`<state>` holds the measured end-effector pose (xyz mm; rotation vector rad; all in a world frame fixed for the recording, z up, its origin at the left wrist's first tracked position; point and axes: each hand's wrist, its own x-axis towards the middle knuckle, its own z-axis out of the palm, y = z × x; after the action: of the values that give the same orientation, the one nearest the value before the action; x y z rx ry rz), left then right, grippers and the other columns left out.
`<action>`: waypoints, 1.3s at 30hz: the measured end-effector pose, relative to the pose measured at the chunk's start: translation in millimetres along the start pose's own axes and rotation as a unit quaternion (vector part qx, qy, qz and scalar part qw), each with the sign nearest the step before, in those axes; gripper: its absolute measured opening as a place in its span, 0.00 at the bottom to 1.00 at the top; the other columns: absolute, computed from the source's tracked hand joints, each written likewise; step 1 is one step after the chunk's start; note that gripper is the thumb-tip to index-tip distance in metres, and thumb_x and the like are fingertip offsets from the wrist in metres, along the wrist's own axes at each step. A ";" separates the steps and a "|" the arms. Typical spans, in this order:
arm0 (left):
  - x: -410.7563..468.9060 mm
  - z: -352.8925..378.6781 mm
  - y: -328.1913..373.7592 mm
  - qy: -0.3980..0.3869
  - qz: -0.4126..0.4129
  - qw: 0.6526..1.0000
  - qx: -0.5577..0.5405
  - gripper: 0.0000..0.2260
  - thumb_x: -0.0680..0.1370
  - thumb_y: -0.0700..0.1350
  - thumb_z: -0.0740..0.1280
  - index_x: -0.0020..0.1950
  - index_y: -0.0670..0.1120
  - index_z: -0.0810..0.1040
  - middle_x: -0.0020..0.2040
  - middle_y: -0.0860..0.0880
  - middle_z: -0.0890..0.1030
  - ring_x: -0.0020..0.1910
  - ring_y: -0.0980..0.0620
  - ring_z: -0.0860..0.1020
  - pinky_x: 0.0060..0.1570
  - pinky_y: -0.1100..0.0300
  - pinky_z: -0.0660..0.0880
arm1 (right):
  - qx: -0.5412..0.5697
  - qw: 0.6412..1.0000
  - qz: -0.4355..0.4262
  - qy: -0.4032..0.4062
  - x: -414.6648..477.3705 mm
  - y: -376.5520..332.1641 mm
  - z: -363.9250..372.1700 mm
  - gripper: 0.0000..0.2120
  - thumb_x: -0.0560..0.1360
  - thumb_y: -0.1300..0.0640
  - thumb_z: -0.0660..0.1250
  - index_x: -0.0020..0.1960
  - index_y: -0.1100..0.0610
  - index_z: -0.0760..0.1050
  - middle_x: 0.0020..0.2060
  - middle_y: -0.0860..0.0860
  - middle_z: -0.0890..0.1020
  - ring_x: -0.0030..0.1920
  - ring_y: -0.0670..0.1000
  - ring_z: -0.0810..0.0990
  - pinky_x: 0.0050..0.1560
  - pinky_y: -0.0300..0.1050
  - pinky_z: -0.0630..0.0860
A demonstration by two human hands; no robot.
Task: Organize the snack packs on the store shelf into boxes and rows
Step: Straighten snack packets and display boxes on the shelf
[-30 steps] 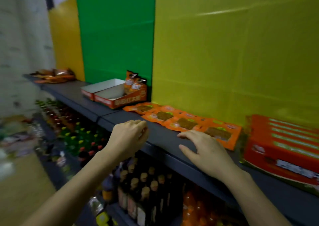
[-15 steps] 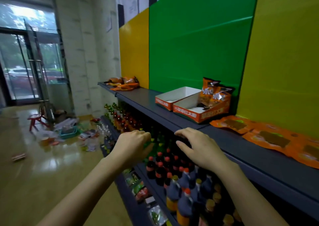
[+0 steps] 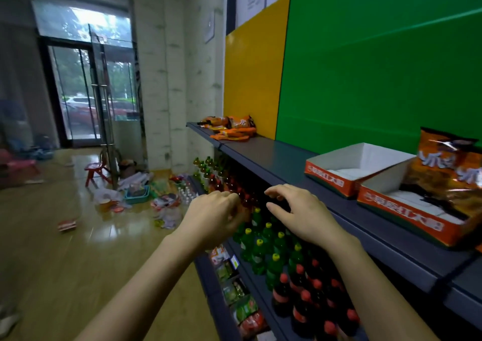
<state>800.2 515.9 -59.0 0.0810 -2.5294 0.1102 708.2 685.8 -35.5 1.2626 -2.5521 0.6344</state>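
View's swung left from a second ago: the flat orange packs that lay by the right hand are out of frame, and both hands have come off the shelf [image 3: 273,155]. The left hand [image 3: 214,215] hovers loosely curled with nothing in it. Beyond it, at the shelf's far end, there's a messy pile of crinkly orange snack packs [image 3: 229,129], probably the next batch to sort. The right hand [image 3: 300,213] is spread, relaxed and empty too. Then two open cardboard boxes, white inside with orange fronts: an empty box [image 3: 352,168] and a second box [image 3: 407,205] holding glossy upright packs [image 3: 448,163].
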 end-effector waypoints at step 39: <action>364.9 288.6 -543.2 -0.070 0.086 0.993 -0.025 0.16 0.79 0.58 0.55 0.58 0.48 0.72 0.55 0.51 0.77 0.55 0.50 0.76 0.46 0.57 0.70 | -0.009 0.975 0.217 0.054 622.6 25.4 277.5 0.17 0.78 0.46 0.59 0.66 0.45 0.69 0.63 0.43 0.75 0.64 0.51 0.73 0.57 0.49 0.71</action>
<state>382.6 -64.6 -52.6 -0.1558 -2.6741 0.1131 308.8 133.0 -50.3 0.6394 -2.7486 0.7341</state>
